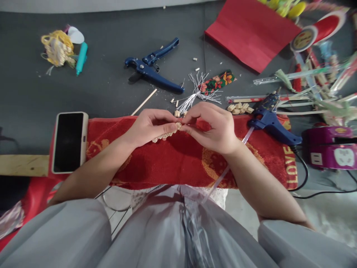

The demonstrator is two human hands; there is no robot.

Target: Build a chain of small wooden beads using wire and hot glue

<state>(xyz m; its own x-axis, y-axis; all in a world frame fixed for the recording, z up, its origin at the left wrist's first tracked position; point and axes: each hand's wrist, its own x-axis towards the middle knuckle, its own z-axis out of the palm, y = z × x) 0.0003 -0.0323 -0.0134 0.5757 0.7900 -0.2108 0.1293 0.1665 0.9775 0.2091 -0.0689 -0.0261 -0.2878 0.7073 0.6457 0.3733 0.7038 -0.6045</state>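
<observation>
Above the red towel [173, 167], my left hand [152, 128] is closed on a pale beige, knobbly strip [165, 137] that looks made of small pieces. My right hand [212, 128] pinches at the strip's upper right end, thumb and forefinger together; what lies in that pinch is too small to make out. Just beyond my fingertips are a bundle of white wires [192, 98] and a few short pale stick pieces [177, 113]. Several beige pieces [240, 108] lie in a small pile right of my right hand.
Blue cutters [154, 70] and a thin stick [144, 102] lie ahead. On the right are a blue glue gun [276, 124] with its cord, a purple power socket [329, 147], red paper [248, 33] and a ribbon spool [318, 31]. A phone [69, 143] rests at left.
</observation>
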